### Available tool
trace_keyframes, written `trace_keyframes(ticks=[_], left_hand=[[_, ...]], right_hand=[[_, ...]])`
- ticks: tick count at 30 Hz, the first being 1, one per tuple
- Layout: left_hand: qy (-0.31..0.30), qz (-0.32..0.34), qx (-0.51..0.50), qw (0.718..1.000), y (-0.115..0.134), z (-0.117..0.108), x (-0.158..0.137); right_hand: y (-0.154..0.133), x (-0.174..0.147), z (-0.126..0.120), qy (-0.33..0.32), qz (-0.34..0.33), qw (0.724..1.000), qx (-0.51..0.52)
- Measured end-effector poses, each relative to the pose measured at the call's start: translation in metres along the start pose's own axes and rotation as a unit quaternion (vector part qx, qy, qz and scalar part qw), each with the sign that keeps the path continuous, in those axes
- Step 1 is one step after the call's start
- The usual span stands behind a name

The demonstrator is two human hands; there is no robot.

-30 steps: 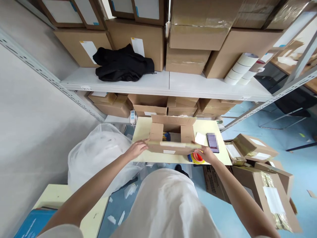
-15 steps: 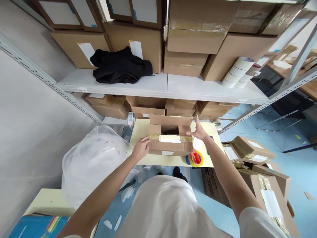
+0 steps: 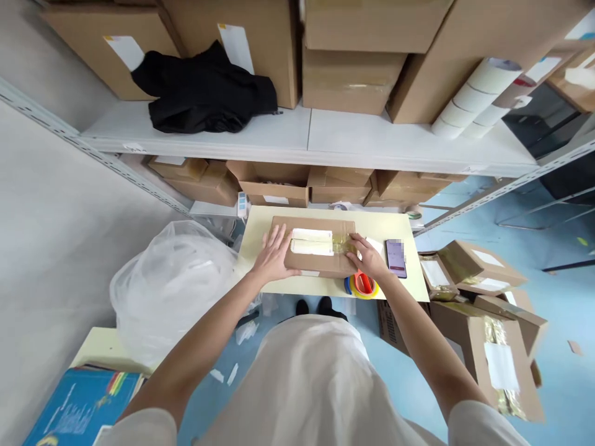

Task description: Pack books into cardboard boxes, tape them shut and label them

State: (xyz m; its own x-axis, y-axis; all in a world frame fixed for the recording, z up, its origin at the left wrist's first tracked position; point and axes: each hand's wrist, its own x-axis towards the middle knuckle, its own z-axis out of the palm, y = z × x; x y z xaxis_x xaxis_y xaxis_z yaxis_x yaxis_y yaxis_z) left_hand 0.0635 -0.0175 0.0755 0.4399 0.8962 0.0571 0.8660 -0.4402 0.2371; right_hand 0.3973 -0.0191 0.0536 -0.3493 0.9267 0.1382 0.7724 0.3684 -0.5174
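Observation:
A cardboard box (image 3: 313, 265) lies on the pale yellow table (image 3: 288, 286) with its top flaps down. A white label, split by the seam, and shiny clear tape are on its top. My left hand (image 3: 275, 255) rests on the box's left end, fingers spread over the top and thumb toward the front side. My right hand (image 3: 369, 255) is at the right end, its fingers bent over the taped edge. Beside that hand, near the table's front edge, sits a tape roll with an orange-red part (image 3: 363, 284).
A phone (image 3: 396, 257) lies on the table's right side. Left of the table is a large translucent plastic bag (image 3: 171, 285). Cardboard boxes (image 3: 483, 347) are piled on the floor at right. A shelf (image 3: 279, 133) behind holds boxes, black cloth (image 3: 209, 90) and white rolls (image 3: 476, 93).
The box's raised flaps have come down and its top is closed. My left hand has moved onto the top, and my right hand has come down onto the right end. The view has shifted.

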Motion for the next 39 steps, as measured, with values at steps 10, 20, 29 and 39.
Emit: trace_keyframes(ticks=[10, 20, 29, 39], left_hand=[[-0.083, -0.029, 0.061, 0.994, 0.010, 0.027, 0.018], [-0.095, -0.071, 0.068, 0.991, 0.025, 0.029, 0.013], [-0.055, -0.075, 0.036, 0.995, 0.027, 0.014, 0.024], [-0.064, -0.040, -0.025, 0.997, 0.014, 0.019, 0.021]], right_hand=[[0.005, -0.098, 0.065, -0.134, 0.270, 0.951, -0.067], [0.011, -0.085, 0.054, -0.177, 0.336, 0.922, -0.074], [0.033, -0.097, -0.074, 0.101, 0.250, 0.928, 0.256], [-0.042, 0.072, -0.071, -0.008, 0.133, 0.932, 0.336]])
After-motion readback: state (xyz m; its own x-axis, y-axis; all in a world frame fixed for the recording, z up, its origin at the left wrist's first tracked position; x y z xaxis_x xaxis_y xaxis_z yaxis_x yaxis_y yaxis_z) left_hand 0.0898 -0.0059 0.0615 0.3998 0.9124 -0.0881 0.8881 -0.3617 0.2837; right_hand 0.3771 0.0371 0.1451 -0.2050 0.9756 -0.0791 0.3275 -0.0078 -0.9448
